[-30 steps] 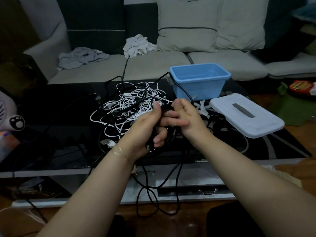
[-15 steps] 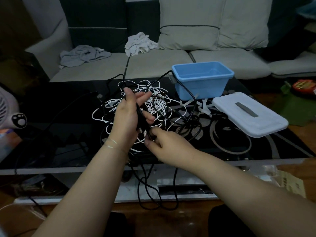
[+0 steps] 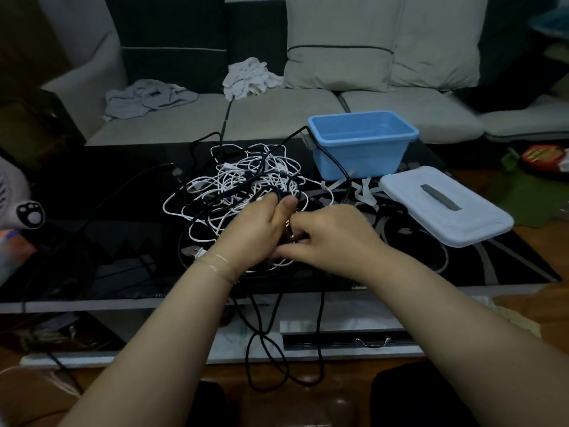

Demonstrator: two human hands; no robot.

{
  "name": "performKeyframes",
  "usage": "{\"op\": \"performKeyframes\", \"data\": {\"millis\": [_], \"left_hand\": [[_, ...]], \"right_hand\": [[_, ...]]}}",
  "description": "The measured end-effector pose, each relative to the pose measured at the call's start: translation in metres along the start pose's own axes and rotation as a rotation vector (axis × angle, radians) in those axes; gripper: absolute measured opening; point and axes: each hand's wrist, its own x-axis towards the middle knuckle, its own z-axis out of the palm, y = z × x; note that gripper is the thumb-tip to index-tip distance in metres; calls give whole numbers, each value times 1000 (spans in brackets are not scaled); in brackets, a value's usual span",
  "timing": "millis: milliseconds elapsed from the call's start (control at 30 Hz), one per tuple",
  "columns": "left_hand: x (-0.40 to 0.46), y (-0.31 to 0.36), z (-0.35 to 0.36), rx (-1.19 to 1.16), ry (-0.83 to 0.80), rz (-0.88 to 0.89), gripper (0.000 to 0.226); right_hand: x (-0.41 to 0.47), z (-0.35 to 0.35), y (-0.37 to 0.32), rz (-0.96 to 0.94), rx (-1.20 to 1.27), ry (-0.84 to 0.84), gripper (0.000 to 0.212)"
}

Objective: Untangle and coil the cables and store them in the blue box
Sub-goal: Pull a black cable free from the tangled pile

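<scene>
Both hands meet over the near side of the dark glass surface point(image 3: 92, 192), just in front of the tangle of white cables point(image 3: 246, 177). The left hand point(image 3: 252, 232) has its grip closed around a bundle of black cable point(image 3: 284, 192), thumb pointing up beside the strands. The right hand point(image 3: 332, 238) touches it, fingers curled in a narrow grip on the same black cable where the two hands join. Loops of that black cable hang below the surface edge toward the floor. The blue box point(image 3: 361, 149) stands open at the far right of the surface, beside the white tangle, with its white lid point(image 3: 443, 204) lying flat just to the right and nearer.
</scene>
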Motion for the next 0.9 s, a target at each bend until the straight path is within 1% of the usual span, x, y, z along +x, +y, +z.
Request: {"op": "performKeyframes", "data": {"millis": [33, 100, 133, 167, 233, 267, 333, 367, 400, 467, 533, 567, 633, 800, 900], "left_hand": [[-3, 5, -1, -114, -76, -25, 72], [-9, 11, -6, -289, -224, -78, 74], [-10, 11, -8, -333, -279, -68, 77], [-11, 11, -10, -370, -322, -37, 81], [-11, 9, -14, -430, -398, 41, 86], [-11, 7, -15, -459, -433, 64, 84], [-11, 7, -17, -512, -474, 54, 62], [-11, 7, -17, -533, -484, 38, 57], [-10, 7, -16, -546, -488, 22, 56], [-10, 9, -15, -594, -463, 7, 52], [-10, 10, -15, -715, -418, -2, 42], [-10, 11, -16, -797, -403, -14, 42], [-10, 12, -16, -939, -374, -33, 48], [-7, 16, -12, -1248, -288, -125, 58], [-3, 17, -12, -1389, -202, -195, 60]], "right_hand": [[0, -3, 3, 18, 38, -12, 48], [0, -7, 7, 32, 168, -41, 39], [-1, -8, 8, 32, 224, -50, 32], [0, -8, 10, 30, 251, -39, 30], [0, -9, 17, 22, 240, 28, 39], [1, -9, 22, 5, 217, 70, 43], [3, -9, 32, -32, 176, 119, 49], [3, -8, 38, -32, 184, 128, 52], [3, -6, 43, -17, 214, 135, 53], [3, -4, 51, 44, 319, 154, 48], [4, -1, 57, 147, 435, 173, 46], [4, 1, 59, 191, 479, 178, 46], [6, 6, 59, 239, 515, 173, 45], [16, 22, 41, 309, 687, 160, 32], [17, 33, 30, 315, 682, 76, 20]]}}
